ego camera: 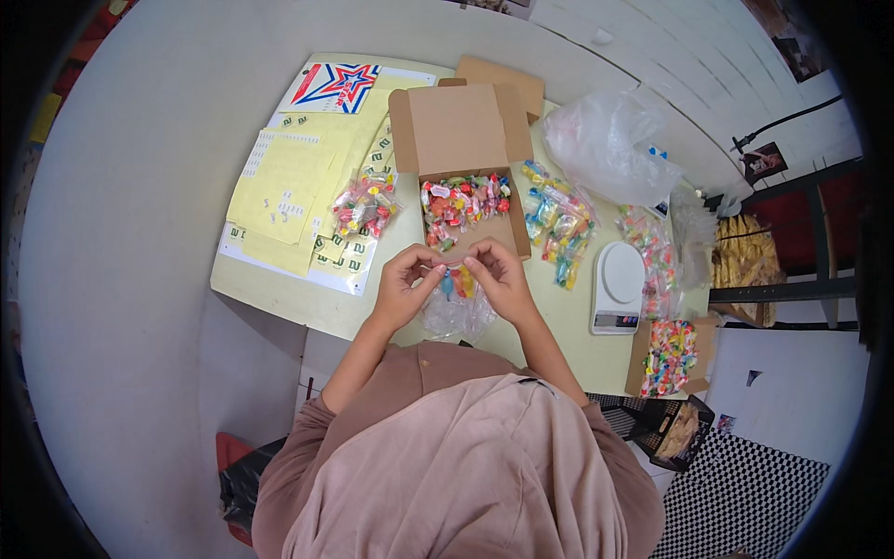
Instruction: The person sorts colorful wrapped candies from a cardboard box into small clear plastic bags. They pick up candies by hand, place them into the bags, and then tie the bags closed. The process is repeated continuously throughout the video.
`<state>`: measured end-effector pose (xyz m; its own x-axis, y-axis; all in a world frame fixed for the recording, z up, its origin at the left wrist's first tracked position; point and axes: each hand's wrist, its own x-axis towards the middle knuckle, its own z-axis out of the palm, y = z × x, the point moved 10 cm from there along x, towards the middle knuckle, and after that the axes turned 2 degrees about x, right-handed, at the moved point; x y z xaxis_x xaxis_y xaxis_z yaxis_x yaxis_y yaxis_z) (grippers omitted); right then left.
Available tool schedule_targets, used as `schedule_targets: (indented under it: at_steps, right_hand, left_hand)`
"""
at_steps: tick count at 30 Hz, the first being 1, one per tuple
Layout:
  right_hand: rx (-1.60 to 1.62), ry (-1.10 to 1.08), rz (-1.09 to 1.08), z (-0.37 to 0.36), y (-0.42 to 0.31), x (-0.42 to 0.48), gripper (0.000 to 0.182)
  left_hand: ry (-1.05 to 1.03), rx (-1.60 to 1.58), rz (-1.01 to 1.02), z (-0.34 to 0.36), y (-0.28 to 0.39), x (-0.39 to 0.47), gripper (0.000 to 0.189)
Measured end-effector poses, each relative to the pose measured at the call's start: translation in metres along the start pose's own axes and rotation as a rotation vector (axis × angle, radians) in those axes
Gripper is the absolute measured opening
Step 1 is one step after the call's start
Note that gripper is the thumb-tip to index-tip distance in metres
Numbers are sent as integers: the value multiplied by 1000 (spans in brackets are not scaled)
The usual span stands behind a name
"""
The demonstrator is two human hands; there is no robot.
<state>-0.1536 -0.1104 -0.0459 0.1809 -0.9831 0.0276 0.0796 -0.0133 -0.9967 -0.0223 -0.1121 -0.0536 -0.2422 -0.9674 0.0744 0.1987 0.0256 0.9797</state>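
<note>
Between my two hands is a small clear plastic bag of colourful candies, its top edge pinched at both ends. My left hand grips the left end of that edge with thumb and forefinger, and my right hand grips the right end. Beneath it, crumpled clear plastic bags lie at the table's front edge. Just beyond my hands stands a cardboard box with its lid raised, holding many wrapped candies. My fingers partly hide its front.
Filled candy bags lie left and right of the box. Yellow sheets cover the table's left side. A white digital scale, a large plastic bag and another candy-filled box sit on the right.
</note>
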Motion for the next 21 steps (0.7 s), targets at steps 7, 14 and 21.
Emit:
schedule_targets:
  at_steps: [7,14,21]
  right_hand:
    - [-1,13,-115,12,-9,-1,17]
    - [3,35,-89,15,-2,2,8]
    - [-103,62,-141,11,-4,1,7]
  left_hand:
    - [107,141,168,-9,15,-2,4]
    - [87,184,186,-10,12,-3,6]
    - [98,143,186,-7,15,-1,13]
